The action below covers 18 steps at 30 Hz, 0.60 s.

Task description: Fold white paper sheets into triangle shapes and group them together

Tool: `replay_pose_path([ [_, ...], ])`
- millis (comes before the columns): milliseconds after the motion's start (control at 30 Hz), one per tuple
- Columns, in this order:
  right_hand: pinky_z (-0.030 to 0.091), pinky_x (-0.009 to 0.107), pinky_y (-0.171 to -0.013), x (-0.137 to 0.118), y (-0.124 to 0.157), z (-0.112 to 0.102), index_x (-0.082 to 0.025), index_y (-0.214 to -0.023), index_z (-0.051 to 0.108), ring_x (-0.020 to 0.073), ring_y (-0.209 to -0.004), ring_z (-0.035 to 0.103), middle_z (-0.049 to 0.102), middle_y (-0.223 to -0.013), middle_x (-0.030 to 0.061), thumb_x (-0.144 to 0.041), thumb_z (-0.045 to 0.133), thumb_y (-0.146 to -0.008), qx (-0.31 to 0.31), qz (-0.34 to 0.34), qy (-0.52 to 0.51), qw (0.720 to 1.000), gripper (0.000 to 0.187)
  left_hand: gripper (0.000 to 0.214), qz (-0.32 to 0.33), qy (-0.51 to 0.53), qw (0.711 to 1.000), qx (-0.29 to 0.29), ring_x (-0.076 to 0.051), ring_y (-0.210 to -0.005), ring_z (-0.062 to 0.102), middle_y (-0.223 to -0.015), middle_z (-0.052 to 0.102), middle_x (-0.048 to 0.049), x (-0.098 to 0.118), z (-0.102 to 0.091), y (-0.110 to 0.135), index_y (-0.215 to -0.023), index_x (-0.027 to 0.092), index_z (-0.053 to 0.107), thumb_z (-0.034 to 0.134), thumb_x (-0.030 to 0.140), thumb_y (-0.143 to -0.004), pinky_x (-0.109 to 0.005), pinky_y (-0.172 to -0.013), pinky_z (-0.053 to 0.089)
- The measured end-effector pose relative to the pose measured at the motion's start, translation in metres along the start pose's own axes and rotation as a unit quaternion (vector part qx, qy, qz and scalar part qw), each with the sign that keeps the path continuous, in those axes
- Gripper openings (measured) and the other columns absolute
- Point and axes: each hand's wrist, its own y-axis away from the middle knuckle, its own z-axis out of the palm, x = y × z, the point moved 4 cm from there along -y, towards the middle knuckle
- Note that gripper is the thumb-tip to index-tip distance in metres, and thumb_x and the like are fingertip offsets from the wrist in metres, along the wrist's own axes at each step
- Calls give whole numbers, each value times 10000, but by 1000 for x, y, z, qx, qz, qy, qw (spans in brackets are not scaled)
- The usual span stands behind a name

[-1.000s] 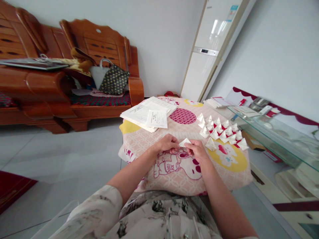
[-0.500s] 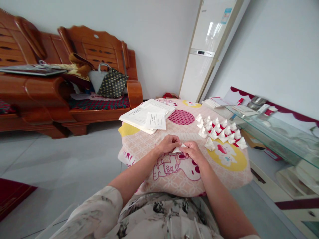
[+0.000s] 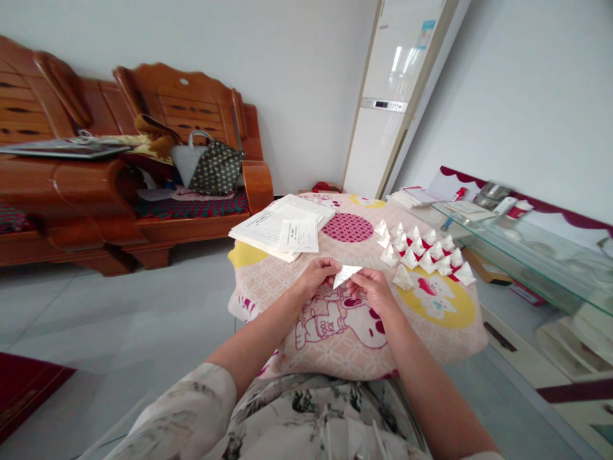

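Note:
A small folded paper triangle, white with faint print, is held up between my two hands over the cloth-covered table. My left hand pinches its left corner. My right hand grips its right side, thumb and fingers closed on the edge. To the right of my hands stand several white folded paper pieces in rows, with red showing between some of them. Beyond my left hand lies a stack of printed sheets, with a smaller printed sheet on top.
At the right is a glass-topped cabinet with papers, a metal container and a cup on it. A wooden sofa with a patterned bag stands at the left. A tall white air conditioner fills the far corner.
The folded paper, mostly covered by my fingers before, now shows as a triangle between them. My hands have moved slightly apart. The camera view has shifted a little.

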Motion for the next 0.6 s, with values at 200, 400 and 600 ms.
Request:
replay_pose_path([
  [200, 498, 234, -459, 0, 0, -1, -154, -687, 722, 138, -500, 620, 714, -635, 55, -402, 805, -700, -2, -5, 3, 1000, 263, 261, -29, 41, 999, -12, -70, -392, 483, -507, 595, 7, -3, 3, 0, -721, 136, 607, 755, 349, -746, -176, -409, 332],
  [400, 498, 235, -454, -1, 0, -1, -150, -705, 734, 144, -505, 623, 713, -626, 59, -430, 802, -699, 4, -2, 9, 1000, 289, 218, -58, 63, 996, -15, -74, -393, 509, -512, 602, 0, -6, 4, -1, -729, 130, 608, 735, 292, -798, -165, -406, 355],
  [600, 507, 233, -477, -1, 3, 0, -157, -741, 737, 141, -540, 628, 710, -657, 42, -424, 784, -731, -6, -5, 6, 1000, 271, 218, -80, 107, 991, -25, -65, -409, 511, -523, 595, 5, -7, 5, 0, -744, 121, 613, 767, 270, -787, -145, -410, 364],
])
